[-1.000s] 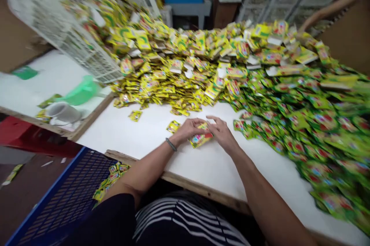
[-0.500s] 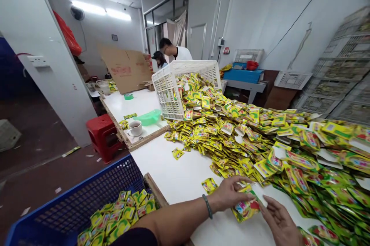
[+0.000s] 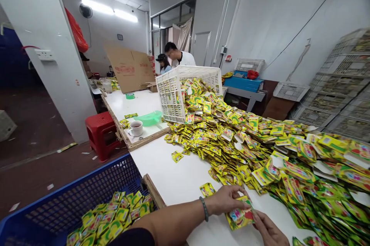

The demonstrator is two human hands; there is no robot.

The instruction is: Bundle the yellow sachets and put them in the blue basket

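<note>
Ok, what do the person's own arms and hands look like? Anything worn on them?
The left hand and right hand are bare, with no gloves. The left wrist wears a thin grey-green bracelet, and a dark sleeve shows on the left upper arm.
</note>
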